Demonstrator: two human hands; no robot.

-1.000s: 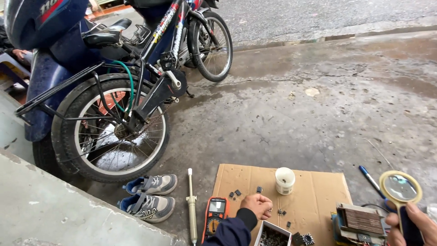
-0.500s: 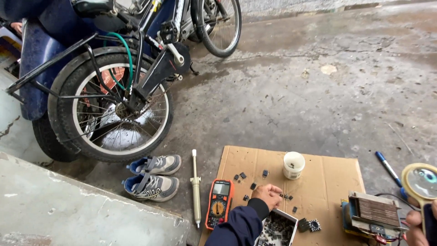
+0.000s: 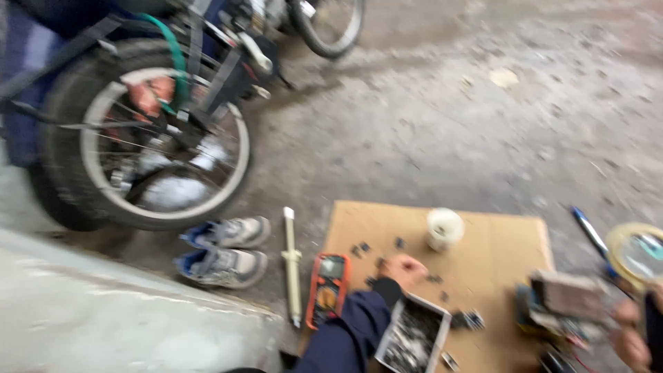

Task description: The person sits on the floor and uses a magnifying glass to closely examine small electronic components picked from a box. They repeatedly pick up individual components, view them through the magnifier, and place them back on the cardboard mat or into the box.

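Head view, blurred by motion: the left hand [image 3: 402,270] rests loosely curled, knuckles up, on the cardboard sheet [image 3: 511,242], among small dark parts [image 3: 399,242] scattered there, and whether it pinches one cannot be told. Just below that hand on the cardboard sits an open box of small pieces [image 3: 413,336], a white cup [image 3: 443,228] stands above and to its right, and off the cardboard's left edge lie an orange multimeter [image 3: 328,288], a pale syringe-like tool [image 3: 292,264] and a pair of sneakers [image 3: 226,250] beneath a bicycle wheel [image 3: 141,152]. At the cardboard's right side the right hand [image 3: 632,331] closes around the dark handle of a round magnifier [image 3: 637,253], beside a brownish block-shaped device [image 3: 568,298].
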